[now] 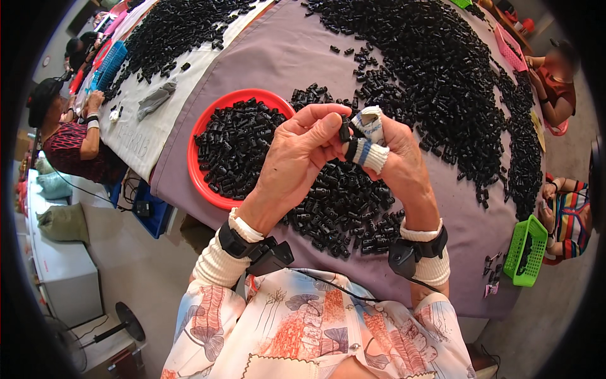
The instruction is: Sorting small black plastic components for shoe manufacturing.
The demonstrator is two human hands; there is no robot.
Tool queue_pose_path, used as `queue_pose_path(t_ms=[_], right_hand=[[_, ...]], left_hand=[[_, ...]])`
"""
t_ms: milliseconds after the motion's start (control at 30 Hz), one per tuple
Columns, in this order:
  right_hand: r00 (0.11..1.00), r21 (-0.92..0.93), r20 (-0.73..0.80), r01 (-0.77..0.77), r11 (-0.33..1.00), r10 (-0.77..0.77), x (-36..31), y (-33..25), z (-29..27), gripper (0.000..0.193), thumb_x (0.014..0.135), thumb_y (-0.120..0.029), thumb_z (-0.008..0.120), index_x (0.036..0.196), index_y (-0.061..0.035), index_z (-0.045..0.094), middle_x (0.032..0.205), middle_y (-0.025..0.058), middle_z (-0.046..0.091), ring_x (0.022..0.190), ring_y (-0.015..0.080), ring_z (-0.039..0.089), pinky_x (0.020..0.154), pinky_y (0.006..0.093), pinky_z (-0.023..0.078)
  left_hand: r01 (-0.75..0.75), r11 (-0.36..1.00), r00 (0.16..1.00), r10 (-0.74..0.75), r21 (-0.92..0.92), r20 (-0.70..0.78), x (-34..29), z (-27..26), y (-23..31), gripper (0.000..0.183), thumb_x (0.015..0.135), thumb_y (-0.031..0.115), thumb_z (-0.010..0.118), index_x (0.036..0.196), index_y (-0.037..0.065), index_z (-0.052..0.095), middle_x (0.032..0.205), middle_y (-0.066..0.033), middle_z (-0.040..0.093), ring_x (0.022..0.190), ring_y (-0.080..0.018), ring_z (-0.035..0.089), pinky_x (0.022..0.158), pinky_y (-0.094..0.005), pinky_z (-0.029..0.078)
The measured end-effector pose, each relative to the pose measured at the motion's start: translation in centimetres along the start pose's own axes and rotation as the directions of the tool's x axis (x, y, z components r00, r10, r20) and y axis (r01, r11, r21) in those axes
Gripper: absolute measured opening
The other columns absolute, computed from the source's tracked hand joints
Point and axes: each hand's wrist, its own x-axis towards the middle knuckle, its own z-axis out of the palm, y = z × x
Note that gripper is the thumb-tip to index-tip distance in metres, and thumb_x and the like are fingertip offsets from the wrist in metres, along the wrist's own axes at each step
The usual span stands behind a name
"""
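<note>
Your worktop (252, 69) carries a wide heap of black parts (429, 57), a nearer pile (341, 208), and beside that a red basin (192, 158) full of more. Above the pile, the fingers of your left hand (293, 151) pinch one part (344, 131); your right hand (401, 148), in finger covers (377, 158), meets it, its grip impossible to tell.

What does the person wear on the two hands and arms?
The left hand is uncovered; the right hand wears white knitted finger covers with blue and dark bands. Both wrists have cream ribbed cuffs and black straps with black devices. Below are a black cable and printed sleeves in white, orange and grey.
</note>
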Motion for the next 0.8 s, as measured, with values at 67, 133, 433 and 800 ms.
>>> queue_pose_path(t_ms=[67,133,433,800], right_hand=[[0.999,0.025,0.008,-0.037,0.999,0.037,-0.05,-0.18,-0.02,0.024,0.077,-0.021,0.071,0.087,-0.0028,0.059,0.066,-0.003,0.054,0.053,0.003,0.044,0.045,0.0209,0.035],[0.997,0.049,0.018,-0.074,0.996,0.073,-0.05,-0.3,-0.04,0.024,0.077,-0.021,0.07,0.088,-0.0029,0.059,0.065,-0.0029,0.054,0.05,0.0027,0.043,0.042,0.0204,0.034],[0.995,0.039,0.013,-0.101,0.994,0.1,-0.04,-0.17,-0.09,0.023,0.078,-0.022,0.069,0.089,-0.0032,0.059,0.063,-0.0016,0.055,0.044,0.0041,0.046,0.038,0.0203,0.034],[1.0,-0.034,-0.024,0.017,0.999,-0.018,-0.01,0.15,0.32,0.01,0.077,-0.013,0.063,0.084,-0.0067,0.059,0.063,-0.0035,0.055,0.047,0.0015,0.044,0.038,0.0171,0.031]], left_hand=[[0.008,1.0,1.0,-0.008,0.001,-0.012,-0.05,0.02,-0.04,0.022,0.09,0.015,0.056,0.106,0.0,0.058,0.083,-0.0034,0.062,0.07,-0.0091,0.058,0.068,-0.0255,0.051],[0.015,1.0,1.0,-0.015,0.003,-0.025,-0.07,0.06,-0.03,0.022,0.09,0.015,0.056,0.106,0.0,0.058,0.083,-0.0031,0.062,0.07,-0.009,0.058,0.067,-0.0255,0.051],[0.035,0.999,0.998,-0.035,-0.004,-0.048,0.01,0.04,0.1,0.022,0.089,0.011,0.056,0.107,-0.001,0.057,0.083,-0.0033,0.062,0.071,-0.009,0.058,0.066,-0.0241,0.05],[0.029,0.995,0.996,-0.02,0.1,-0.088,0.19,0.76,0.53,0.019,0.082,0.008,0.062,0.098,-0.002,0.06,0.081,-0.0041,0.062,0.069,-0.0077,0.058,0.065,-0.0221,0.048]])
